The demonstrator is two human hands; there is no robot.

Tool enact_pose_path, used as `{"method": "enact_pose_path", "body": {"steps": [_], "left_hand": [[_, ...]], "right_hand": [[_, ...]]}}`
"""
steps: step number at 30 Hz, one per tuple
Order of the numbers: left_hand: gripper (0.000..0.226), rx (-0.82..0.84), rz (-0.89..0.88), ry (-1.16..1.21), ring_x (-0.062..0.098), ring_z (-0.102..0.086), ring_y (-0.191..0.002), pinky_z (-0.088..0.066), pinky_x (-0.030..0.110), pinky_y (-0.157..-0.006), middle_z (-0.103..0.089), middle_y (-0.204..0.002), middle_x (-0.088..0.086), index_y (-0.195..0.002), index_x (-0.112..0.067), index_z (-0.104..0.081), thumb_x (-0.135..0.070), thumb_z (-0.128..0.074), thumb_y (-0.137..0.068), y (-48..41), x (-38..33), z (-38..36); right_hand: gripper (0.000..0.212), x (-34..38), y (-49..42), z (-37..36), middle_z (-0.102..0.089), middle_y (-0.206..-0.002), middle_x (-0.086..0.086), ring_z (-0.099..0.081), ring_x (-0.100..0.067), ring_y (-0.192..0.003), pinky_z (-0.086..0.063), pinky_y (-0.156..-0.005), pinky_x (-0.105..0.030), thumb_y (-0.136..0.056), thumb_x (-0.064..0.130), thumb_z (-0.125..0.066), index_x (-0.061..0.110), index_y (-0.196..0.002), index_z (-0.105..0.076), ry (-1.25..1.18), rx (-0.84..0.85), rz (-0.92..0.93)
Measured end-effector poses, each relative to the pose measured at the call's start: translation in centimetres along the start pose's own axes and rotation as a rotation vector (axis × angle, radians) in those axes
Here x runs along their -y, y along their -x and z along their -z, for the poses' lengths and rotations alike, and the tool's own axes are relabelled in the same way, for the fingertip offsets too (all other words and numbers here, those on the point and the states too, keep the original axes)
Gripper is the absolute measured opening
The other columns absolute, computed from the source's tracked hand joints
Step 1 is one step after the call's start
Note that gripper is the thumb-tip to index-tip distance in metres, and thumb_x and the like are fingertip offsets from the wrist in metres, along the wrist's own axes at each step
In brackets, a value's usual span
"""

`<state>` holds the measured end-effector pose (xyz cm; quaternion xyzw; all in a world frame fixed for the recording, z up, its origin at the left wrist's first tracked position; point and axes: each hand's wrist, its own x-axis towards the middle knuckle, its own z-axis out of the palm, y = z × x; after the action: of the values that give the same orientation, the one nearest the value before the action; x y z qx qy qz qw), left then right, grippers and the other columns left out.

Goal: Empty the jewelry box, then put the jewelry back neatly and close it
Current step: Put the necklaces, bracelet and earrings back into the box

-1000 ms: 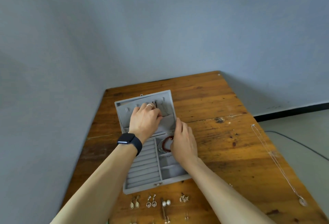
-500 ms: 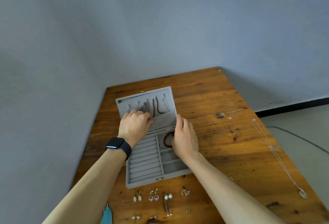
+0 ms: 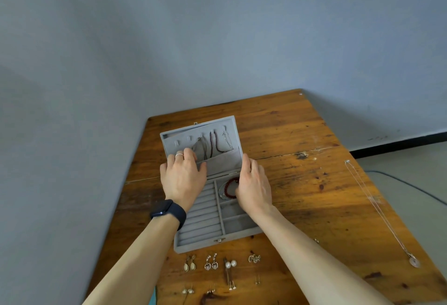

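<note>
Fingers [image 3: 188,155] of the left hand [image 3: 182,176], relaxed and empty, have withdrawn from the lid hooks to the lid pocket, leaving necklaces [image 3: 212,142] hung, so refilling appears under way, while the straight-fingered right hand [image 3: 254,183] steadies the open grey velvet jewelry box [image 3: 205,244] near the table's [image 3: 302,195] left edge.

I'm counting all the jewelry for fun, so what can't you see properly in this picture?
All in the head view:
1. Red bead bracelet: the right hand covers part of it.
2. Left hand: its fingertips curl out of sight on the lid, so whether they pinch a chain can't be told.
3. Lowest earrings: too small to tell their shape.
4. Teal thing: cut off by the bottom edge.
</note>
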<state>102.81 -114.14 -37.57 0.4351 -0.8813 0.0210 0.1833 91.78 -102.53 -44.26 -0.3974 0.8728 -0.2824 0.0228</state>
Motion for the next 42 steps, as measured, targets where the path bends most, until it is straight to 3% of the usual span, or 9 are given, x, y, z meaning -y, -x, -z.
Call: {"method": "enact_pose_path", "body": {"steps": [4, 9, 13, 19, 26, 32, 37, 42], "left_hand": [[0.035, 0.098, 0.013, -0.100, 0.027, -0.055, -0.111, -0.037, 0.042, -0.091, -0.072, -0.104, 0.003, -0.108, -0.018, -0.068, -0.047, -0.052, -0.096, -0.2, -0.8, -0.4], [0.027, 0.147, 0.035, 0.046, 0.024, -0.058, -0.111, -0.031, 0.038, -0.095, -0.071, -0.105, 0.000, -0.115, -0.024, -0.068, -0.038, -0.051, -0.099, -0.7, -1.3, -0.8], [0.021, 0.061, 0.007, 0.083, 0.026, -0.062, -0.106, -0.037, 0.040, -0.093, -0.071, -0.104, 0.001, -0.114, -0.022, -0.065, -0.031, -0.058, -0.096, -0.6, -0.6, -0.8], [0.017, -0.026, -0.112, -0.209, 0.029, -0.062, -0.086, -0.041, 0.043, -0.079, -0.070, -0.086, 0.005, -0.088, -0.018, -0.073, -0.034, -0.068, -0.090, -0.4, 0.4, -1.0], [0.015, -0.101, -0.156, -0.201, 0.032, -0.059, -0.092, -0.043, 0.046, -0.078, -0.068, -0.098, 0.009, -0.099, -0.016, -0.070, -0.026, -0.072, -0.087, -0.2, 1.2, -1.1], [0.017, -0.152, -0.164, -0.092, 0.032, -0.059, -0.093, -0.045, 0.047, -0.079, -0.067, -0.102, 0.009, -0.105, -0.016, -0.070, -0.017, -0.068, -0.087, 2.6, 0.4, -0.2], [0.027, -0.073, -0.186, -0.018, 0.031, -0.061, -0.101, -0.045, 0.048, -0.087, -0.067, -0.108, 0.006, -0.111, -0.021, -0.069, -0.021, -0.070, -0.084, 6.2, -2.8, 0.6], [0.032, 0.018, -0.263, 0.134, 0.024, -0.060, -0.108, -0.046, 0.044, -0.092, -0.065, -0.118, -0.001, -0.117, -0.027, -0.066, -0.026, -0.069, -0.085, 11.1, -7.8, 1.2]], "right_hand": [[0.073, 0.0, 0.1, 0.0, -0.042, -0.148, -0.015, -0.046, -0.028, -0.128, -0.047, -0.102, -0.035, -0.092, 0.003, -0.057, 0.005, -0.154, -0.018, -0.006, -0.007, -0.006], [0.074, -0.1, 0.4, 0.0, -0.042, -0.147, -0.016, -0.047, -0.030, -0.126, -0.048, -0.101, -0.037, -0.091, 0.000, -0.057, 0.003, -0.154, -0.019, -0.026, -0.010, -0.009], [0.075, -0.2, 0.3, -0.1, -0.040, -0.149, -0.015, -0.045, -0.029, -0.128, -0.046, -0.102, -0.035, -0.091, 0.000, -0.057, 0.004, -0.155, -0.017, -0.037, -0.010, -0.003], [0.080, -0.2, 0.5, 0.1, -0.039, -0.151, -0.012, -0.044, -0.026, -0.128, -0.044, -0.104, -0.033, -0.089, 0.004, -0.062, 0.006, -0.155, -0.016, -0.035, -0.011, -0.011], [0.085, -0.2, 0.6, 0.4, -0.036, -0.153, -0.009, -0.040, -0.025, -0.132, -0.040, -0.109, -0.032, -0.088, 0.009, -0.066, 0.009, -0.156, -0.015, -0.074, 0.006, -0.027], [0.070, -0.6, 0.8, 1.1, -0.040, -0.150, -0.008, -0.041, -0.023, -0.134, -0.041, -0.109, -0.032, -0.093, 0.008, -0.060, 0.014, -0.153, -0.023, -0.194, 0.026, -0.044], [0.053, -2.2, 2.6, 4.4, -0.046, -0.146, -0.004, -0.046, -0.018, -0.133, -0.044, -0.107, -0.030, -0.099, 0.018, -0.053, 0.019, -0.149, -0.034, -0.257, -0.041, -0.018], [0.040, -6.8, 8.9, 11.2, -0.058, -0.125, 0.011, -0.055, -0.003, -0.109, -0.040, -0.085, -0.007, -0.096, 0.023, -0.061, 0.026, -0.135, -0.050, -0.323, -0.244, -0.068]]}}
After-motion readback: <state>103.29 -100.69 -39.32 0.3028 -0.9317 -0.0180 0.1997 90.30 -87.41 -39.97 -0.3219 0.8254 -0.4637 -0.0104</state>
